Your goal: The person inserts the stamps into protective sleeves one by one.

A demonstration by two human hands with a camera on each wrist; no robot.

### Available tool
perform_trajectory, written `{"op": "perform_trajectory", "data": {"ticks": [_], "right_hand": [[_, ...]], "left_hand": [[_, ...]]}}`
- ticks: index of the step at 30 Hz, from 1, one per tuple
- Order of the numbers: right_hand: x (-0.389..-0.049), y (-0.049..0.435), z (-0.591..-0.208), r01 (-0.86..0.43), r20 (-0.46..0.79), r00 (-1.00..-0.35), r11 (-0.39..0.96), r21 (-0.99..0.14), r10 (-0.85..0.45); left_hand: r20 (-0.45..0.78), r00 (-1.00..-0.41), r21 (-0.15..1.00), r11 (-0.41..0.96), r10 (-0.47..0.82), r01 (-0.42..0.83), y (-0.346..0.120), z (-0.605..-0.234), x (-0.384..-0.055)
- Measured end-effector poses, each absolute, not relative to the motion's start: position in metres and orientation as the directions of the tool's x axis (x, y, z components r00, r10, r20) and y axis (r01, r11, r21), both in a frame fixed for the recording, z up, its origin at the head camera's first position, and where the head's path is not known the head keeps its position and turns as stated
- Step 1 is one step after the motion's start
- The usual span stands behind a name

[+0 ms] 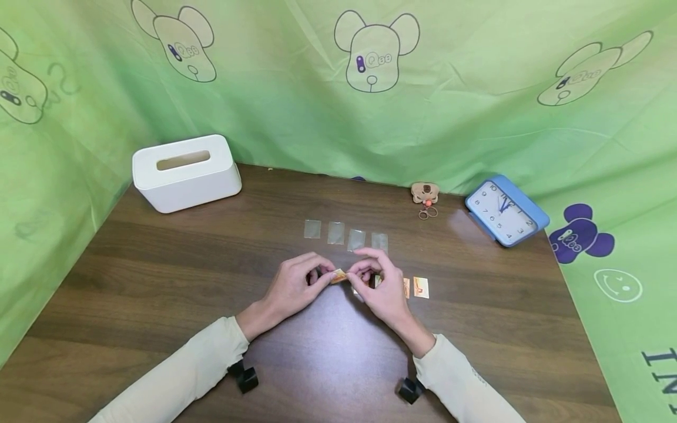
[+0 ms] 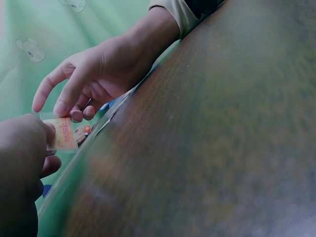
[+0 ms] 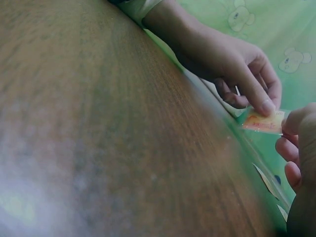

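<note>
A small orange-and-yellow card is held up between both hands over the table, and clear plastic shows along its edge in the right wrist view. My left hand pinches one side of the card between thumb and fingers. At the other side, the thumb and a finger of my right hand pinch its edge. Beyond the hands lies a row of several small clear plastic sleeves. More printed cards lie flat by the right hand, some partly hidden beneath it.
A white tissue box stands at the back left of the brown table. Toward the back right are a bear keychain and a blue clock. Green printed cloth hangs around the table's back and sides.
</note>
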State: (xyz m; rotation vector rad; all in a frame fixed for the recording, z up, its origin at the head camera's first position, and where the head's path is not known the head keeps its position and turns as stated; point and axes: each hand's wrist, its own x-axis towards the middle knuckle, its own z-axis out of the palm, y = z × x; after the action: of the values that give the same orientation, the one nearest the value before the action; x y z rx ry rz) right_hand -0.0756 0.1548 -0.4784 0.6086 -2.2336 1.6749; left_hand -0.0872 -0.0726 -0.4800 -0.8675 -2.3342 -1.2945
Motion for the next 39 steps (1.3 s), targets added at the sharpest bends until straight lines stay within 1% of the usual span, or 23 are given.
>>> {"op": "perform_trajectory", "data": {"ticks": [5, 13, 20, 30, 39], "right_hand": [[-0.076, 0.154, -0.478, -0.488, 0.463, -0.873, 0.24, -0.839, -0.153], [-0.076, 0.153, -0.477, -0.49, 0.469, -0.871, 0.246, -0.836, -0.143], [-0.078, 0.151, -0.475, -0.473, 0.461, -0.881, 0.221, -0.853, -0.11], [-0.076, 0.151, -0.466, -0.376, 0.385, -0.923, 0.175, -0.91, 0.02], [-0.071, 0.159, -0.462, -0.391, 0.405, -0.914, 0.208, -0.897, 0.03]], "left_hand": [[0.547, -0.764, 0.66, 0.385, 0.343, 0.645, -0.073, -0.485, -0.089], [0.472, -0.816, 0.714, 0.398, 0.335, 0.576, -0.074, -0.476, -0.086], [0.447, -0.834, 0.741, 0.388, 0.322, 0.547, -0.075, -0.473, -0.086], [0.425, -0.87, 0.783, 0.381, 0.251, 0.492, -0.078, -0.458, -0.084], [0.361, -0.915, 0.82, 0.406, 0.181, 0.404, -0.089, -0.448, -0.09]]}}
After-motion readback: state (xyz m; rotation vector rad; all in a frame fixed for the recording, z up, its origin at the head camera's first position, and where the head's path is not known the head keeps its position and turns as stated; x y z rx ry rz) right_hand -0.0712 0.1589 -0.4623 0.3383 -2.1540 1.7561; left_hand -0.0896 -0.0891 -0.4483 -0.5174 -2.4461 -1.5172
